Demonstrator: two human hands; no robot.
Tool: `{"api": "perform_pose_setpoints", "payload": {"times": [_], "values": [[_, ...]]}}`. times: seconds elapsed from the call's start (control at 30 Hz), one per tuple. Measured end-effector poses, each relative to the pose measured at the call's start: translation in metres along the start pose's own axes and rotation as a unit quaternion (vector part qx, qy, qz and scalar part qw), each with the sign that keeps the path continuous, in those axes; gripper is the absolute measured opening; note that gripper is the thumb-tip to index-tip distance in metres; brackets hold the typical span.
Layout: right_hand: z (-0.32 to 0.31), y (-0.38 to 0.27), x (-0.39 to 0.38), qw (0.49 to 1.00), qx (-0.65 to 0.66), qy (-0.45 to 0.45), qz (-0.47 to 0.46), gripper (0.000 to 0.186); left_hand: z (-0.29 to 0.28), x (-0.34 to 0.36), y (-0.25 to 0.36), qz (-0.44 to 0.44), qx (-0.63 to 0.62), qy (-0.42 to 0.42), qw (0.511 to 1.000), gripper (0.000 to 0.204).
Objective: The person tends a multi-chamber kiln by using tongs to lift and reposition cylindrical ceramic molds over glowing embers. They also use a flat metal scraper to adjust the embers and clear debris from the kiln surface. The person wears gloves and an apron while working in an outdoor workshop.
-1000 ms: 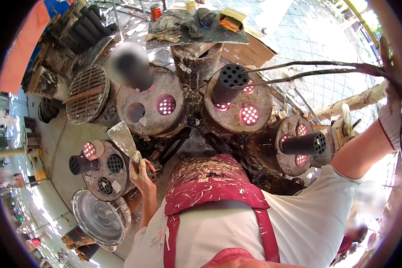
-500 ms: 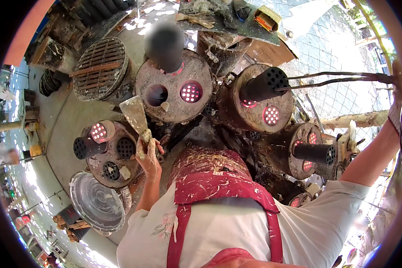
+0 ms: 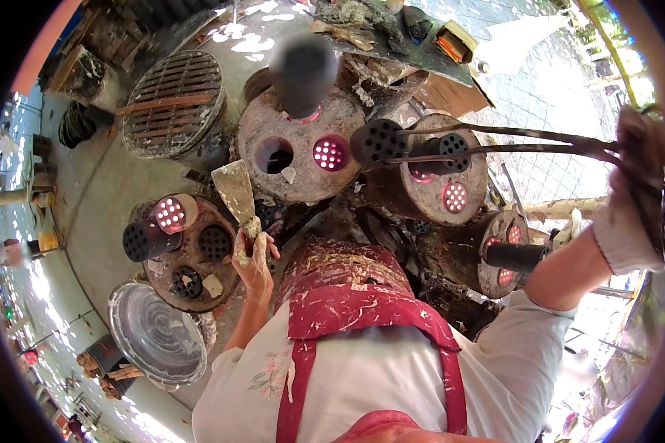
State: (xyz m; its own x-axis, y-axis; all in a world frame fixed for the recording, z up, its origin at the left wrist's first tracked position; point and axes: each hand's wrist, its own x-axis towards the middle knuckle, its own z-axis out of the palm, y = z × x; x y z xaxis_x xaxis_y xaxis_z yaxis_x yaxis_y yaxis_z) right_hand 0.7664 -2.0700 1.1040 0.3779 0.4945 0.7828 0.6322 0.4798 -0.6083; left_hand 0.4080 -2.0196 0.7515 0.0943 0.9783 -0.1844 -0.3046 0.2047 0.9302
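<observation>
My left hand (image 3: 254, 267) is closed around the handle of a scraper (image 3: 235, 192), its broad blade pointing up and away from me. My right hand (image 3: 635, 166), in a pale glove, grips long metal tongs (image 3: 524, 142) at the far right. Between the tongs' tips is a black perforated coal briquette (image 3: 378, 142), raised beside the right-hand round stove (image 3: 421, 203). Another black briquette (image 3: 454, 151) stands at that stove's top, partly behind the tongs. Glowing briquettes (image 3: 455, 197) show in its holes.
A larger round stove (image 3: 303, 181) has an uncovered hole and a tall blurred dark cylinder (image 3: 303, 74). Smaller stoves stand at left (image 3: 199, 258) and lower right (image 3: 488, 255), with glowing coals. A metal basin (image 3: 155, 332) and a slatted round grate (image 3: 174, 103) lie to the left.
The tongs have moved left, carrying a briquette off the right-hand stove's top; another is now visible there. My right arm has come inward. The left hand still holds the scraper.
</observation>
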Motion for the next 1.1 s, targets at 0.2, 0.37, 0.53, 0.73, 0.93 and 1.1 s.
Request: {"api": "perform_pose_setpoints", "payload": {"times": [0.2,0.37,0.53,0.73,0.93,1.1], "values": [[0.067,0.030,-0.035,0.968,0.215,0.034,0.124,0.057,-0.023,-0.001,0.001,-0.013,0.007,0.022,1.000,0.024],[0.115,0.058,-0.066,0.997,0.019,0.058,0.046,0.057,-0.038,-0.005,0.004,-0.023,0.006,0.042,0.999,0.025],[0.129,0.075,-0.086,0.997,-0.054,0.047,0.019,0.048,-0.042,-0.005,0.008,-0.041,-0.003,0.050,0.998,0.026],[0.146,0.107,-0.101,0.994,0.013,0.071,0.082,0.033,-0.053,-0.005,0.003,-0.045,0.006,0.059,0.997,0.025],[0.168,0.098,-0.110,0.971,0.170,0.058,0.157,0.048,-0.048,-0.001,-0.004,-0.066,0.031,0.054,0.996,0.028],[0.122,0.081,-0.080,0.972,0.169,0.029,0.159,0.055,0.011,-0.006,0.004,-0.049,0.145,0.034,0.988,0.028]]}}
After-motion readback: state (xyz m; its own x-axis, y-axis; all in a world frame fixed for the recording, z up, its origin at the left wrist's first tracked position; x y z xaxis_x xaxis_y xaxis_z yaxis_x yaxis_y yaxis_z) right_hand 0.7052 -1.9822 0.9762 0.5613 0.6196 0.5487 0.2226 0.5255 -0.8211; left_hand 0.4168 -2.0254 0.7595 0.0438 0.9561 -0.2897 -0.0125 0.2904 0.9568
